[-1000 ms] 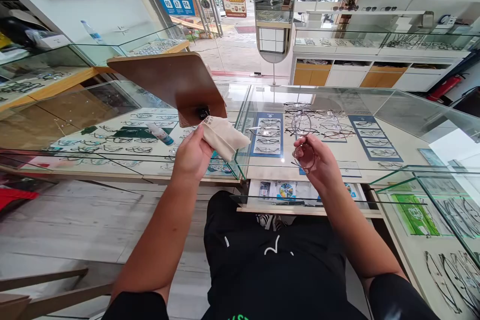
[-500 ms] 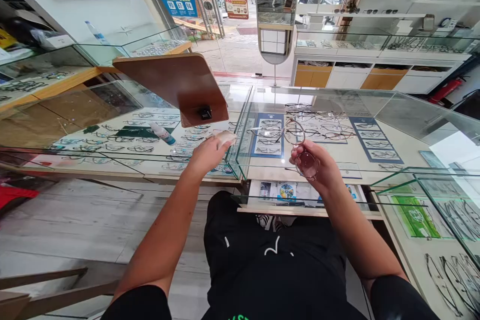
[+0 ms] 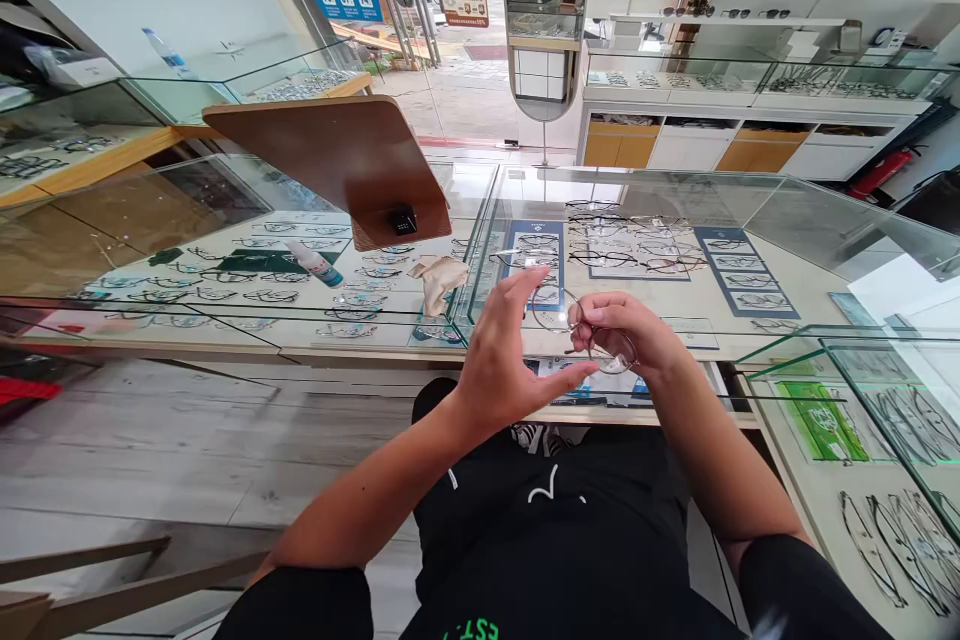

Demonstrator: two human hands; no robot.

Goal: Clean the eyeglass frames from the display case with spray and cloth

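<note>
A pair of thin-rimmed round eyeglasses (image 3: 556, 308) is held over the glass counter (image 3: 720, 345). My right hand (image 3: 630, 325) pinches the frame near its bridge, with one round lens on either side of the fingers. Close by on the left, my left hand (image 3: 504, 355) has its thumb and fingers spread around the near lens side; whether it touches the rim I cannot tell. A crumpled beige cloth (image 3: 441, 280) lies on the counter to the left. Beyond it is a small white and blue bottle (image 3: 315, 263).
A brown tilted board (image 3: 337, 150), perhaps a mirror's back, stands on the left counter. Several eyeglasses on blue display cards (image 3: 742, 272) show through the glass. A drawer (image 3: 570, 414) stands open before my lap. A green packet (image 3: 821, 420) lies at right.
My left hand has let go of the beige cloth, which now lies on the counter, and has moved right to the eyeglasses. My right hand still holds them, now slightly lower and turned.
</note>
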